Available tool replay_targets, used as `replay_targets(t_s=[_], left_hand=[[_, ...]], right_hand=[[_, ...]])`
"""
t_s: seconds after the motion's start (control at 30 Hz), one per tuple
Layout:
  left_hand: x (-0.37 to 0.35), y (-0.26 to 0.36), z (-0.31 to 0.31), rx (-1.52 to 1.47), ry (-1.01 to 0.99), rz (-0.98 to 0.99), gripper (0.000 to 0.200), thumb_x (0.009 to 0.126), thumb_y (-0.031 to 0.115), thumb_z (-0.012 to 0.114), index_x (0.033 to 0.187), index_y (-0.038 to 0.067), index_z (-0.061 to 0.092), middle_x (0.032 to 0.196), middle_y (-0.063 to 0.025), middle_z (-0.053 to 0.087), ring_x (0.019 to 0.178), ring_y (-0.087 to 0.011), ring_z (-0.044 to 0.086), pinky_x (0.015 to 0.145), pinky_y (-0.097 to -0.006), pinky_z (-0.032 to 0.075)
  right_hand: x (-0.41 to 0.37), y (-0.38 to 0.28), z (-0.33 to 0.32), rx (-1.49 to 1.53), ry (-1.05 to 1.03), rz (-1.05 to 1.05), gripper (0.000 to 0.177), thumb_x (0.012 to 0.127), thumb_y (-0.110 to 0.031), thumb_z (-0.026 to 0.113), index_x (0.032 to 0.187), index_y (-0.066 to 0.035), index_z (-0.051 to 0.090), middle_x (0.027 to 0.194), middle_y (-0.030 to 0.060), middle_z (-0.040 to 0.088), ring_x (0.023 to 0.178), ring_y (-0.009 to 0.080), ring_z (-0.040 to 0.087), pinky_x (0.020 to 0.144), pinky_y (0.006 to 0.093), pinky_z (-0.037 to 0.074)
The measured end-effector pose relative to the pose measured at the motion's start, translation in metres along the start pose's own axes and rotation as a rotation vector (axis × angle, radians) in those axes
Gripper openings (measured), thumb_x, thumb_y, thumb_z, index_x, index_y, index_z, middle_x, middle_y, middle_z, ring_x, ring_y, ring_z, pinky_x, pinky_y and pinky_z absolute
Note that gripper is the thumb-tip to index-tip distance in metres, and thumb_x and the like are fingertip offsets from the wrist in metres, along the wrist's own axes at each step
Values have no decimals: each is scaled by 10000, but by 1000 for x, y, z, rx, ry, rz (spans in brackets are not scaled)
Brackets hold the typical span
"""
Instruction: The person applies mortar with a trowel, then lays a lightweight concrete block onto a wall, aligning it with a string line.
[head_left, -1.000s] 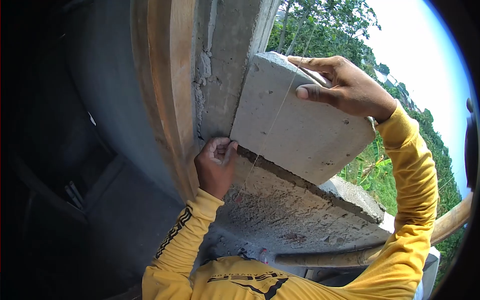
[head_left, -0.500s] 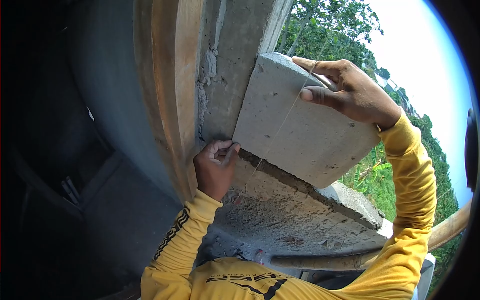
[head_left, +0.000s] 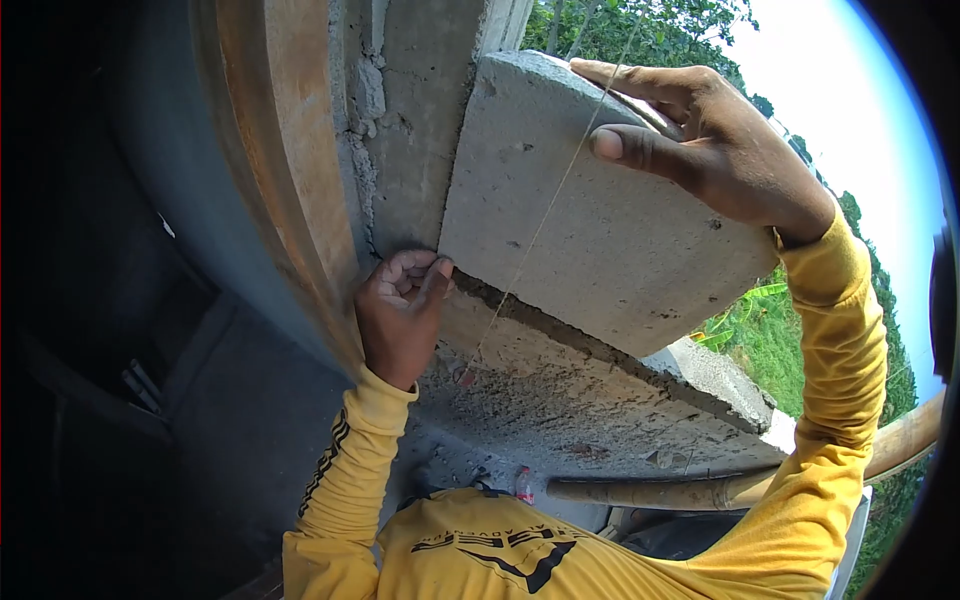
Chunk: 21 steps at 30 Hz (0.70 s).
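Note:
A pale grey concrete block [head_left: 600, 210] stands on a mortar bed [head_left: 590, 345] along the top of a rough wall [head_left: 560, 400], its left edge against a concrete column [head_left: 420, 130]. My right hand [head_left: 730, 150] grips the block's top edge, thumb on the near face and fingers over the top; the fingertips are partly hidden. At the block's lower left corner is my left hand [head_left: 402, 315], fingers curled and thumb against the forefinger. Whatever it pinches, if anything, cannot be made out. A thin string [head_left: 545, 215] runs slantwise across the block's near face.
Brown timber boards [head_left: 305, 130] rise beside the column on the left. Below the wall lie a bamboo pole [head_left: 680, 493] and a plastic bottle [head_left: 524, 484]. Green plants [head_left: 765, 340] grow beyond the wall on the right. The far left is dark.
The view has shifted, so block, column and boards appear farther left and higher. Both hands keep nearly the same places on the block.

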<state>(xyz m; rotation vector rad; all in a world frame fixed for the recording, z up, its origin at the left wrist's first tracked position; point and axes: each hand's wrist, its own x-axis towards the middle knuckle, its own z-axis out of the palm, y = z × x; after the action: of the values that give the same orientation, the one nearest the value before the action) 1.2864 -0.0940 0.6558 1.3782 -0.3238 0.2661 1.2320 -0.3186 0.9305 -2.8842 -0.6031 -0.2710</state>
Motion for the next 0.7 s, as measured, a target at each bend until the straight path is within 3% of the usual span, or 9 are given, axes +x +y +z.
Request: replay_targets(t_s=[0.2,0.6,0.7], left_hand=[[-2,-5,1,-130,8,13,185,987,98,769,1056,-45,676,941,-108,728,848,-164,731,813,-313,631],[-9,-1,5,-94,42,0,163,1002,89,745,1068,-36,665,966,-82,716,862,-149,715,817,-303,605],[-39,-6,9,218,107,277,196,973,55,749,1133,-36,682,963,-66,676,838,-137,657,784,-284,554]], right_hand=[[1,13,6,51,117,-88,826,916,-620,742,1461,-15,610,1411,227,660,1266,341,665,1083,453,549],[-3,7,5,5,38,-21,902,909,-698,698,1507,-35,571,1336,250,693,1158,345,723,1020,457,585],[-2,13,4,-26,50,-61,904,907,-710,692,1503,-39,579,1294,251,712,1124,337,734,977,446,606]])
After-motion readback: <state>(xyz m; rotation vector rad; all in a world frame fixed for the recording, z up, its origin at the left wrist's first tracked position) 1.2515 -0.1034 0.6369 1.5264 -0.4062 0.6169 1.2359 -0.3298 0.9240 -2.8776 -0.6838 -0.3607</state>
